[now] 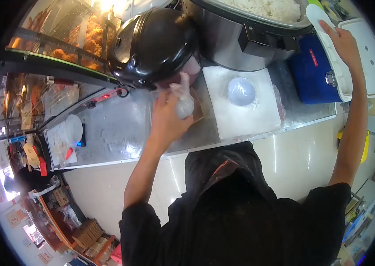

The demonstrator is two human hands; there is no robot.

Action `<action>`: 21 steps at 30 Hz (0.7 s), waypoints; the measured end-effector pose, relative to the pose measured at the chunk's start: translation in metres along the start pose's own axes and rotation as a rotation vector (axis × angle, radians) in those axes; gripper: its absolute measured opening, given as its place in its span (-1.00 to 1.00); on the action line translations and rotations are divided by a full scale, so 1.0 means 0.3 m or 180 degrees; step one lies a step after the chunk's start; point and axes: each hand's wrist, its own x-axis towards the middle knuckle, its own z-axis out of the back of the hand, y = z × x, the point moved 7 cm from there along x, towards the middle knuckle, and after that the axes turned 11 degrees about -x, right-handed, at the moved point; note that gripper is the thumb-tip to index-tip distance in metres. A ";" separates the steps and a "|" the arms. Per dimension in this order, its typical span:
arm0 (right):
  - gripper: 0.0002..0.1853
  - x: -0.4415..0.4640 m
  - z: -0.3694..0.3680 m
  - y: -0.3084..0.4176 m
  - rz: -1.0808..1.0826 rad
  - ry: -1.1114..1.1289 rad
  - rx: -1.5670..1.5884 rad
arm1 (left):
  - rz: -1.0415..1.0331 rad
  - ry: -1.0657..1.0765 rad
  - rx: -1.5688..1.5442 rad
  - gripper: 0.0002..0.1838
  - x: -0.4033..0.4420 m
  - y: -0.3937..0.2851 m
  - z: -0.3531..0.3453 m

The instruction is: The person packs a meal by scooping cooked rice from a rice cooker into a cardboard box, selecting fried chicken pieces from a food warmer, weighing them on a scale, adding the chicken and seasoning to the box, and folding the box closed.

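Note:
My left hand [168, 117] is closed around a small knotted clear plastic bag [184, 107] with white contents that look like rice. It is over the metal counter, just in front of a black rounded rice cooker [161, 44]. My right hand [344, 46] is raised at the upper right, its fingers closed on a white rice paddle [315, 14]. Beside the paddle, a big steel pot [227, 42] holds cooked white rice [269, 9]. Between my hands, a small pale bowl [242, 91] with clear plastic about it rests on white sheets [231, 122].
A lit glass case [63, 42] with fried food stands at the left. Near it, a white plate [73, 128] and a red-handled utensil [68, 153] are on the counter [116, 133]. A blue cooler box [309, 66] with a white lid [369, 57] stands right of the pot.

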 end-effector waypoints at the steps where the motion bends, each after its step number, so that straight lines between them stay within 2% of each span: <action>1: -0.28 -0.002 0.019 0.018 0.0084 -0.0098 -0.0028 | -0.0091 -0.0109 0.0139 -0.37 -0.011 0.003 -0.010; 3: -0.36 -0.007 0.058 0.035 0.0231 -0.0200 -0.0013 | -0.0305 -0.0315 0.0437 -0.33 -0.015 -0.016 -0.019; 6: -0.51 -0.019 0.116 0.043 0.0528 -0.0319 0.0254 | -0.0039 -0.1082 0.0698 -0.34 -0.024 -0.061 0.068; 8: -0.59 -0.059 0.162 0.050 0.0850 -0.0533 0.0601 | -0.0254 -0.1119 0.0367 -0.30 -0.017 -0.175 0.066; 10: -0.62 -0.092 0.180 0.040 0.0790 -0.0429 0.0963 | -0.0611 -0.1193 0.0142 -0.27 -0.005 -0.335 -0.021; 12: -0.64 -0.138 0.196 0.053 0.0791 -0.0378 0.1303 | -0.0826 -0.0851 -0.0493 -0.22 0.012 -0.439 -0.198; 13: -0.65 -0.170 0.201 0.073 0.0810 -0.0369 0.1452 | -0.0624 -0.0598 -0.0643 -0.22 0.034 -0.481 -0.297; 15: -0.69 -0.235 0.163 0.141 0.1226 0.0126 0.1661 | -0.0680 -0.0484 -0.1327 -0.22 0.094 -0.467 -0.517; 16: -0.70 -0.285 0.141 0.237 0.1994 -0.0143 0.2193 | -0.0563 -0.0565 -0.1056 -0.22 0.112 -0.469 -0.578; 17: -0.69 -0.328 0.105 0.338 0.2090 0.0111 0.2126 | -0.0431 -0.0636 -0.0784 -0.22 0.121 -0.470 -0.624; 18: -0.70 -0.374 0.085 0.465 0.2783 -0.0047 0.1439 | -0.0302 -0.0694 -0.0512 -0.22 0.115 -0.454 -0.650; 19: -0.61 -0.423 0.046 0.577 0.3188 -0.0161 0.0888 | -0.0587 -0.0691 -0.0282 -0.14 0.079 -0.445 -0.660; 20: -0.53 -0.478 -0.011 0.673 0.3468 -0.0133 0.0625 | -0.0423 -0.0852 -0.0608 -0.08 0.012 -0.388 -0.649; 21: -0.57 -0.532 -0.094 0.776 0.3659 -0.0292 0.0351 | -0.0271 -0.1034 -0.0941 -0.03 -0.080 -0.320 -0.645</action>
